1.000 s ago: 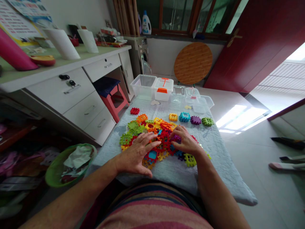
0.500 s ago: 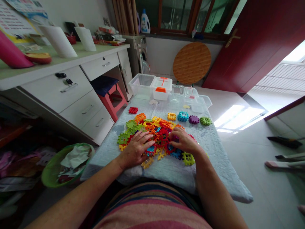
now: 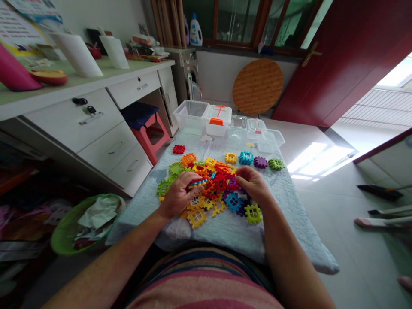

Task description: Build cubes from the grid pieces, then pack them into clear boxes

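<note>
A heap of colourful interlocking plastic building pieces lies on the cloth-covered table. My left hand is closed on a small stack of flat building pieces, with blue, yellow and red edges showing, at the heap's left side. At the right side, my right hand has its fingers curled together beside a purple piece; what they hold, if anything, is hidden. Below the hands lie a yellow window piece, a blue piece and a lime green window piece.
Behind the heap sit separate red, yellow, blue, purple and green assembled blocks. Clear plastic boxes line the far edge, one lidded with orange clips. A green basket stands at left.
My left hand has lifted and closed on a stack of pieces. My right hand has shifted slightly right and up, uncovering the blue piece.
</note>
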Demonstrator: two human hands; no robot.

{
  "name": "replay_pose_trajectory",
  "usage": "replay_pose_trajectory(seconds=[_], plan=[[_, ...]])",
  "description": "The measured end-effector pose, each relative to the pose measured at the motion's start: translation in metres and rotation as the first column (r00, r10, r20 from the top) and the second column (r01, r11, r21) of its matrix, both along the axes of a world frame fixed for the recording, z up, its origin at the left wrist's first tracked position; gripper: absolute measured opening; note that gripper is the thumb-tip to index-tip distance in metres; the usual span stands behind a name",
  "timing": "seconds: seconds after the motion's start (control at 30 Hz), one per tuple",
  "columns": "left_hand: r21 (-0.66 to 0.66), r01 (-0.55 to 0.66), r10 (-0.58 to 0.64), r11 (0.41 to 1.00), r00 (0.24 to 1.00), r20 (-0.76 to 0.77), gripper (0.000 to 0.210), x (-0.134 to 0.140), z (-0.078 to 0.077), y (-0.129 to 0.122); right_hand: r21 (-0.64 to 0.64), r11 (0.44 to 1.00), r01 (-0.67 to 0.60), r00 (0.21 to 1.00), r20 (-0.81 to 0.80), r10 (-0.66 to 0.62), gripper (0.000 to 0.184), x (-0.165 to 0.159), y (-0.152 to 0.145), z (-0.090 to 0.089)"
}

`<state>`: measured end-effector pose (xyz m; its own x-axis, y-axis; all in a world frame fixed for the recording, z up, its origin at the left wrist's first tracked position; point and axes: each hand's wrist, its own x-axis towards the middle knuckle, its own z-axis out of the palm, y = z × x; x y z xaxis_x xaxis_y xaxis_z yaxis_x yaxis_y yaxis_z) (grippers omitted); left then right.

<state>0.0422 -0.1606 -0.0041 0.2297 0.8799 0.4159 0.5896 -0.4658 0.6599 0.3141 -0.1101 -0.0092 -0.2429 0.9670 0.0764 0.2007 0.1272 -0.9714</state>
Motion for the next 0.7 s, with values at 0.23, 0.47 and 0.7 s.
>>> replay_pose_trajectory(seconds=[0.23, 0.47, 0.7], plan=[[0.100, 0.007, 0.002, 0.995, 0.995, -0.096, 0.019, 0.006, 0.005, 0.010, 0.065, 0.994, 0.086, 0.992, 0.083, -0.091, 0.022, -0.004, 0.003, -0.011], [0.025, 0.078, -0.071, 0.997, 0.972, -0.225, 0.037, 0.005, 0.002, 0.004, 0.132, 0.989, 0.065, 0.980, 0.179, -0.088, 0.016, -0.007, 0.002, -0.013], [0.011, 0.060, -0.053, 0.998, 0.950, -0.306, 0.033, -0.001, 0.011, 0.015, -0.047, 0.995, 0.091, 0.996, -0.017, -0.092, 0.024, -0.011, -0.001, -0.007]])
